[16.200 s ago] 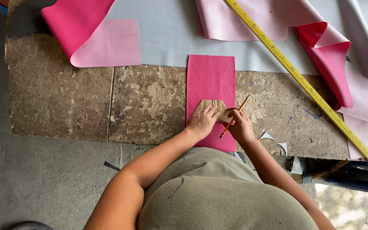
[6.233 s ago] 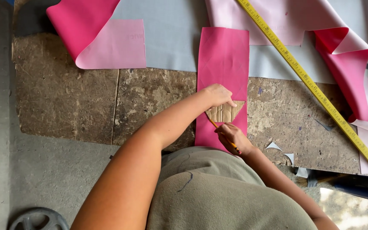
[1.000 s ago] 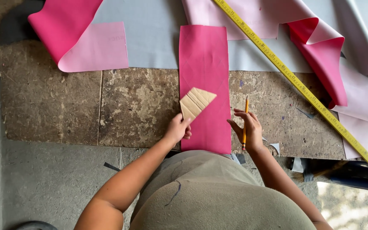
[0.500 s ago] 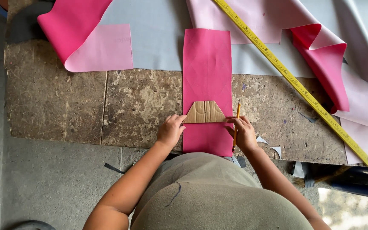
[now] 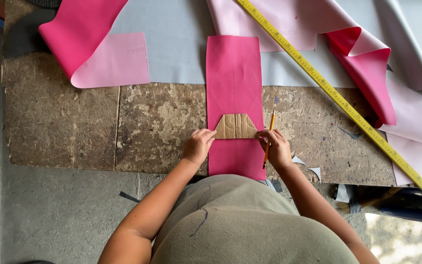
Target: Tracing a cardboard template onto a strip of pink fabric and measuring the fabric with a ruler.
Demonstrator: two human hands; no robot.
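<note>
Worn wooden workbench (image 5: 74,127), scarred and stained, sitting over a grey concrete floor. A pink strip of material (image 5: 234,88) is lying lengthwise across the bench toward the person. A small cardboard template (image 5: 235,127), a trapezoid, is resting flat across the strip. The left hand (image 5: 199,145) is pressing fingertips against the template's left corner, holding nothing closed. The right hand (image 5: 277,146) is steadying the right corner while gripping a yellow pencil (image 5: 269,137), tip up and away from the card. Judging by this, the template is placed but tracing looks not yet begun; no outline is showing on the strip. Beyond the right hand, a yellow measuring tape (image 5: 338,98) is running diagonally; folded pink sheets (image 5: 94,49) are lying past the left. No containers in view.
</note>
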